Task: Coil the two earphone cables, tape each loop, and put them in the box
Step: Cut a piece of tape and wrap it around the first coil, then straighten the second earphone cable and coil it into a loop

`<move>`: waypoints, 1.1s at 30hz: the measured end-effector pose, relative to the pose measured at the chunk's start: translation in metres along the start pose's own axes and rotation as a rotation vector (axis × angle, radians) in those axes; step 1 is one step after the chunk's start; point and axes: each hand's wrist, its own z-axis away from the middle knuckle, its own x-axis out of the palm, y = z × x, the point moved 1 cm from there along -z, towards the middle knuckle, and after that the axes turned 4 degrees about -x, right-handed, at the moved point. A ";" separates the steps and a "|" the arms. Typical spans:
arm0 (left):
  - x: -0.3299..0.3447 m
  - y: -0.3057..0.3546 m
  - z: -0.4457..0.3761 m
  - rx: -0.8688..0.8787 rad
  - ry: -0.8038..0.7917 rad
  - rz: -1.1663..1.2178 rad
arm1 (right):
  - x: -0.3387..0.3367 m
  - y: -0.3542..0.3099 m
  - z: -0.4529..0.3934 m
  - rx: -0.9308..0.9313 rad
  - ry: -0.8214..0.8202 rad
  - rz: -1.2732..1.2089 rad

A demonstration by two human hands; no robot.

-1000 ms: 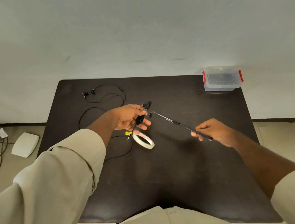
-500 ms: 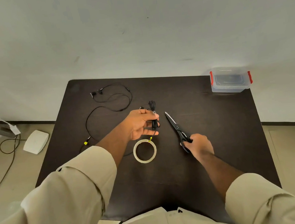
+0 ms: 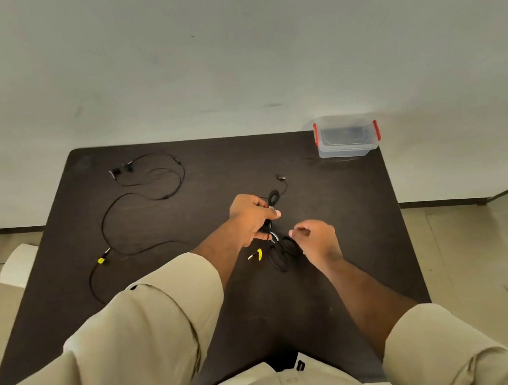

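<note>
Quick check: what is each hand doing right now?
Left hand: grips the coiled earphone cable.
Right hand: fingers loosely curled above the table; whether it holds anything cannot be told.

We see the left hand gripping a coiled earphone cable; just right of that grip, the right hand hovers, fingers loosely curled.

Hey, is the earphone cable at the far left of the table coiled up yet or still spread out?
Spread out. The far-left earphone cable lies in loose, wide curves across the table, untouched by either hand.
</note>
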 end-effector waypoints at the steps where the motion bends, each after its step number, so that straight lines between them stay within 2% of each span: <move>1: 0.010 0.001 -0.003 -0.009 0.011 -0.005 | -0.006 0.002 -0.005 -0.002 0.007 -0.008; 9: 0.070 0.002 -0.043 -0.191 0.174 0.095 | -0.032 0.021 -0.052 0.029 -0.033 0.094; 14: 0.091 0.003 -0.067 -0.294 0.143 0.096 | -0.031 0.033 -0.074 0.041 -0.078 0.136; 18: 0.093 0.002 -0.079 -0.141 0.237 -0.097 | -0.030 0.034 -0.082 0.024 -0.101 0.205; 22: 0.090 0.009 -0.075 -0.021 0.229 -0.259 | -0.030 0.026 -0.084 0.014 -0.105 0.223; 27: 0.059 0.005 -0.063 0.012 0.232 -0.142 | -0.033 0.005 -0.078 0.008 -0.080 0.313; 33: -0.031 -0.037 -0.042 0.146 0.290 -0.152 | -0.005 -0.042 -0.053 -0.153 -0.092 0.464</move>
